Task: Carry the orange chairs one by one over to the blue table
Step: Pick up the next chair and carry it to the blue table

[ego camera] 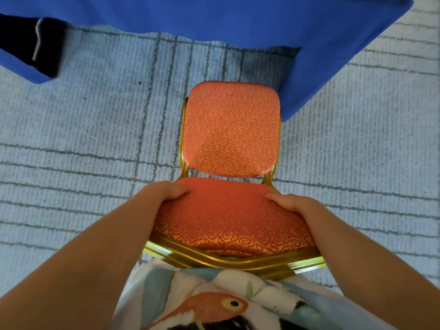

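Note:
An orange patterned chair point(231, 129) with a gold metal frame is right in front of me, its backrest pointing away toward the blue table point(238, 17). My left hand point(162, 190) grips the left edge of the seat cushion, thumb on top. My right hand point(289, 202) grips the right edge the same way. The front of the seat frame is against my body. The chair legs are hidden beneath the seat, so I cannot tell whether it touches the floor. The top of the backrest sits close to the hanging blue cloth at the right.
Pale grey carpet point(83, 139) with dark lines covers the floor on both sides of the chair. A dark object point(45, 46) lies at the upper left against the blue cloth. My patterned clothing point(214, 301) fills the bottom of the view.

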Tool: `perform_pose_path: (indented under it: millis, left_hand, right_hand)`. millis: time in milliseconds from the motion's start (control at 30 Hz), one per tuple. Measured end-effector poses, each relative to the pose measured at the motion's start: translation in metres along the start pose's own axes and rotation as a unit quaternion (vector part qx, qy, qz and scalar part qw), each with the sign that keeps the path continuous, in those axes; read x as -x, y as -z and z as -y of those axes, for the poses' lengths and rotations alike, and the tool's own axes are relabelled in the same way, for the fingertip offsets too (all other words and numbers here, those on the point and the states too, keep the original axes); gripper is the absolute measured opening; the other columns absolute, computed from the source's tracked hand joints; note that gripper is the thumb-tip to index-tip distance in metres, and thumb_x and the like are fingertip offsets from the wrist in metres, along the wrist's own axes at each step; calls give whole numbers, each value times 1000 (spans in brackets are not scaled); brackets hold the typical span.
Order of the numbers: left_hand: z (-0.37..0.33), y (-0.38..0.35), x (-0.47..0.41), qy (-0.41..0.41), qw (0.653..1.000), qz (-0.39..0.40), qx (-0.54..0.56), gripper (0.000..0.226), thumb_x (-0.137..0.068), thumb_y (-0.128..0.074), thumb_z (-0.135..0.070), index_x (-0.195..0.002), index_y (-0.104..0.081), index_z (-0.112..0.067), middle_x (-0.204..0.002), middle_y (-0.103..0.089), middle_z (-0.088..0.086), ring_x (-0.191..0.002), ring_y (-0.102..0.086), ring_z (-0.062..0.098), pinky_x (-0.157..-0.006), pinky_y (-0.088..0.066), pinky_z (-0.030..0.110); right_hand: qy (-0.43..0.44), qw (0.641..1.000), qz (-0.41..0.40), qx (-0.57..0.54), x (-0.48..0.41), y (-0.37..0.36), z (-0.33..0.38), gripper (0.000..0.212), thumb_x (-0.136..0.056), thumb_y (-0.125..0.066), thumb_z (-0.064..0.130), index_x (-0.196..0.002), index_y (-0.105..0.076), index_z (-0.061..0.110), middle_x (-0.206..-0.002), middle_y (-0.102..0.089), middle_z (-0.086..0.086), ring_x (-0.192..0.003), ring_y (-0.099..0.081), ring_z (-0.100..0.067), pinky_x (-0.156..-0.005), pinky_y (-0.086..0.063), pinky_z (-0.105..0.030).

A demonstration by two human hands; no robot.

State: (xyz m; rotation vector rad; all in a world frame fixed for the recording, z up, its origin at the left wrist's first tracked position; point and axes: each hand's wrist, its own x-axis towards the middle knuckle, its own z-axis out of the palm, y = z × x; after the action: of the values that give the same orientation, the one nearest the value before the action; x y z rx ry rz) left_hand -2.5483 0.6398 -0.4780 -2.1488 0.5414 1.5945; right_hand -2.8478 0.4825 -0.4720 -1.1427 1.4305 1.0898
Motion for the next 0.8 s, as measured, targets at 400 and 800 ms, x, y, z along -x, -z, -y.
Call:
perform_pose_path:
  millis: [400,800]
  left_hand:
    - [-1,16,14,5,999,39,-26,82,-93,-28,-67,-147,-31,-6,-152,-32,17,-137,-34,34,-109,-26,44]
    - [-15,69,29,3,998,53,-20,80,-93,-28,-67,-149,-29,-9,-151,-35,14,-133,-41,31,-110,-31,42]
  right_hand:
    - [7,999,-33,22,10,0,4,76,-93,-38,68,-146,-44,13,-145,-48,-16,-125,-52,-32,-93,-37,-36]
    - [7,1000,14,13,38,47,39,71,-96,-32,66,-141,-51,15,-135,-56,-14,-98,-58,-24,-95,-42,-36]
